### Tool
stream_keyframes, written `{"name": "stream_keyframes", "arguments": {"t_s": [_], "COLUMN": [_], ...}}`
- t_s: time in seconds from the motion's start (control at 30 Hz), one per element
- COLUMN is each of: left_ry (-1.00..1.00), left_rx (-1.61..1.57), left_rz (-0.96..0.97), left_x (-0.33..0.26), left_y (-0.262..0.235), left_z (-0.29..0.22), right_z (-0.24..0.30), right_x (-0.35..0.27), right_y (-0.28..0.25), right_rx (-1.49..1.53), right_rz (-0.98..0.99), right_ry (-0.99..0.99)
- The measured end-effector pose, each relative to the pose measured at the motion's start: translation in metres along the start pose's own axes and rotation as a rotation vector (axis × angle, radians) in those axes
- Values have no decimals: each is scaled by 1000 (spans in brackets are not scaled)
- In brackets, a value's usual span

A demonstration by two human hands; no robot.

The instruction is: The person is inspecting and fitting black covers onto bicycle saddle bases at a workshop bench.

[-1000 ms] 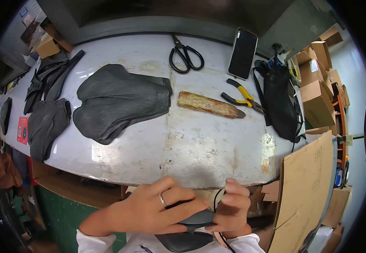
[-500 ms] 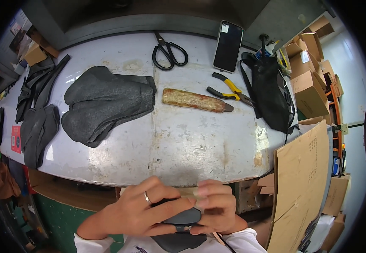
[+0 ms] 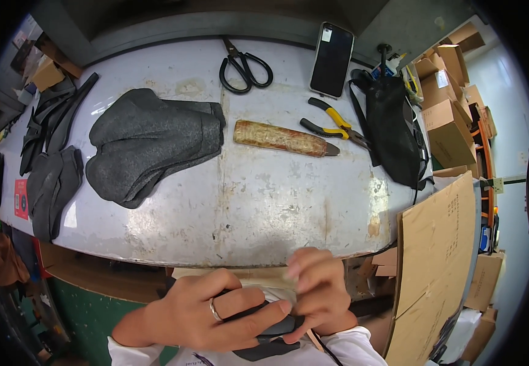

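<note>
My left hand (image 3: 206, 314) grips the curved, dark-grey, rubbery-looking piece (image 3: 276, 328), best held steady while my right hand (image 3: 320, 299), grip unclear, works its edge.

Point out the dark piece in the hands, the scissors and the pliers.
Dark piece (image 3: 276, 328), head view: exposed upper face.
Scissors (image 3: 245, 69), head view: inner handle side.
Pliers (image 3: 338, 118), head view: yellow handle part.

Held piece (image 3: 278, 328) smooth; stacked pieces (image 3: 154, 146) matt, cloth-like; tabletop (image 3: 276, 207) glossy, scuffed
</note>
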State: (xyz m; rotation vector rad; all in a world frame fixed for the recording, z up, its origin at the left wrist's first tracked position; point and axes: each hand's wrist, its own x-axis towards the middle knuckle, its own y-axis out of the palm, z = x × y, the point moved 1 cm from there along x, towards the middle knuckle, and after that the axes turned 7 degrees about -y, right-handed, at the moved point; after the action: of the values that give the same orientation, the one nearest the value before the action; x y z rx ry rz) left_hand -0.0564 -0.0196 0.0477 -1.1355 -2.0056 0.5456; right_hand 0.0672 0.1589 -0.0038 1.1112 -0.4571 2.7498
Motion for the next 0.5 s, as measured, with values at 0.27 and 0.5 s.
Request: {"name": "stream_keyframes", "arguments": {"t_s": [0.27,0.5], "left_ry": [-124,-445], "left_rx": [-191,-479], "left_rz": [-91,-188], "left_x": [0,-17], "left_y": [20,12], "left_z": [-6,12], "right_z": [-27,-16], "right_x": [-14,-24], "right_y": [23,16], "right_rx": [190,585], "right_rz": [-451,-744], "right_ry": [149,289]}}
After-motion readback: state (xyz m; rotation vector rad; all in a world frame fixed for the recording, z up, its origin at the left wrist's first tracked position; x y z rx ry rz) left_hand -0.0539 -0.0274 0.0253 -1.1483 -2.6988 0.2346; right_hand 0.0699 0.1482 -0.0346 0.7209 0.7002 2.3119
